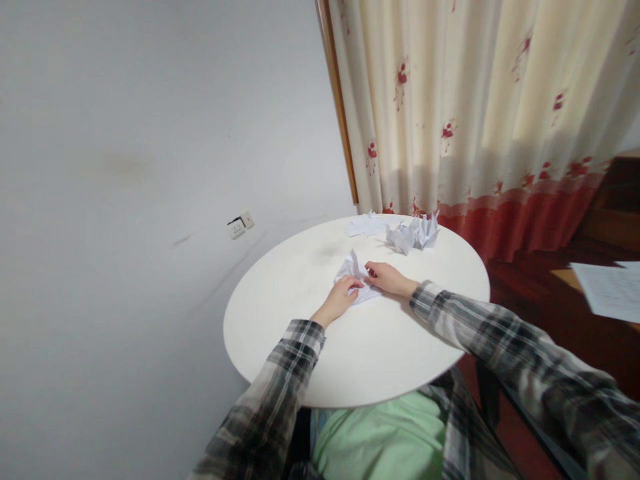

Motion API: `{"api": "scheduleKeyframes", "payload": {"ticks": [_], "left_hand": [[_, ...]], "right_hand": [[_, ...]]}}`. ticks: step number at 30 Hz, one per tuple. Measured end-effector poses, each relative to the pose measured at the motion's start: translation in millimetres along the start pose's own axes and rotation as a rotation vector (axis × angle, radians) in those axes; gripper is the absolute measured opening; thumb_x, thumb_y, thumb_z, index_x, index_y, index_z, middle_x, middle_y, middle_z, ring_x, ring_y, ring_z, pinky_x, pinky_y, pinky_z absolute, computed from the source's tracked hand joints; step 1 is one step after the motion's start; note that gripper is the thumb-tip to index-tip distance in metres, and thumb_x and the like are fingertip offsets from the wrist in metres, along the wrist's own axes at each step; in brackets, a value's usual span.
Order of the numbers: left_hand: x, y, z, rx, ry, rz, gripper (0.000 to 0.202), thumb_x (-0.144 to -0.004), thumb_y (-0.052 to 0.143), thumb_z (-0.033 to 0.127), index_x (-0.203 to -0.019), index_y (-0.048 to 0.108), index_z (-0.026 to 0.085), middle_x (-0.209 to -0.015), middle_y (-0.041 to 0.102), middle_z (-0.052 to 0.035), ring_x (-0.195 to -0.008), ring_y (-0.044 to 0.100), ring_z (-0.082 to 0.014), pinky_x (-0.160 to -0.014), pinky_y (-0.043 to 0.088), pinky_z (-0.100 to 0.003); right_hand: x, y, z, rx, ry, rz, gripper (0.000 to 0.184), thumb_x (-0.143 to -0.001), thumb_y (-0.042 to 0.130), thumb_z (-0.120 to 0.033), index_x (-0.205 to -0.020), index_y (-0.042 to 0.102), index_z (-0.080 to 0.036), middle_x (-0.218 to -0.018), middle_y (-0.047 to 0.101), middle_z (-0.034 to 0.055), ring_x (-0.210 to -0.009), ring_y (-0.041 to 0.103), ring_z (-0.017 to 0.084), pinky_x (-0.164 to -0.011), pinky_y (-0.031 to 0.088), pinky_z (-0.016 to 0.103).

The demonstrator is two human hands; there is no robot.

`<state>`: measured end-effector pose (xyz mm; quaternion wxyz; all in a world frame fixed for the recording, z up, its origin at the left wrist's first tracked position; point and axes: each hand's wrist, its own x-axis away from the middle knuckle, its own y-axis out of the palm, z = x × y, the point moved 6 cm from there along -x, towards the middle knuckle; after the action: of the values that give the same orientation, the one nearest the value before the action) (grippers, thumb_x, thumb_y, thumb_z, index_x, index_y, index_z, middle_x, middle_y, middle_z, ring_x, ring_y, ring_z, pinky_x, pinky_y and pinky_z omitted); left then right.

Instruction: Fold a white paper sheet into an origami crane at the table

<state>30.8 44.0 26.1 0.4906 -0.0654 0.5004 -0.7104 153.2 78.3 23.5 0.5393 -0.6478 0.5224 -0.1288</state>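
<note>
A partly folded piece of white paper (352, 271) lies near the middle of a round white table (300, 333). My left hand (340, 298) rests on its near edge with the fingers curled down onto the paper. My right hand (387, 277) comes in from the right and presses on the paper with its fingers together. Both sleeves are grey and black plaid.
Several folded white paper figures (414, 233) and a flat paper piece (364, 225) sit at the table's far edge. Behind hangs a cream curtain (475, 100) with red flowers. A white wall with a socket (240, 225) is at left. A printed sheet (610, 290) lies on dark furniture at right.
</note>
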Motion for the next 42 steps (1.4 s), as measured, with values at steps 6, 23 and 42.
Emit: {"api": "scheduleKeyframes", "payload": {"ticks": [6,23,42], "left_hand": [[0.5,-1.1,2.6,-0.006,0.007,-0.003,0.02,-0.072,0.046,0.01,-0.087,0.057,0.016,-0.091,0.057,-0.0048,-0.09,0.051,-0.0155,-0.087,0.039,-0.032],[0.0,0.7,-0.2,-0.007,0.008,-0.008,0.019,-0.073,0.046,0.01,-0.088,0.057,0.015,-0.091,0.057,-0.0058,-0.091,0.051,-0.0157,-0.088,0.038,-0.032],[-0.2,0.3,-0.3,0.0,0.009,0.004,0.018,-0.072,0.046,0.011,-0.086,0.058,0.015,-0.09,0.057,-0.0055,-0.089,0.051,-0.0159,-0.086,0.039,-0.033]], "right_hand": [[-0.5,1.5,1.8,-0.004,0.007,-0.004,0.02,-0.076,0.051,-0.028,-0.092,0.054,-0.015,-0.075,0.058,0.0027,-0.063,0.047,0.009,-0.058,0.031,0.019],[0.6,0.3,0.1,-0.006,-0.01,0.004,0.017,-0.076,0.051,-0.027,-0.087,0.054,-0.014,-0.073,0.058,0.0027,-0.061,0.045,0.009,-0.057,0.029,0.019],[-0.2,-1.9,1.4,-0.03,-0.006,0.029,0.022,-0.073,0.057,-0.028,-0.09,0.055,-0.015,-0.071,0.058,0.0017,-0.061,0.046,0.009,-0.056,0.029,0.019]]}}
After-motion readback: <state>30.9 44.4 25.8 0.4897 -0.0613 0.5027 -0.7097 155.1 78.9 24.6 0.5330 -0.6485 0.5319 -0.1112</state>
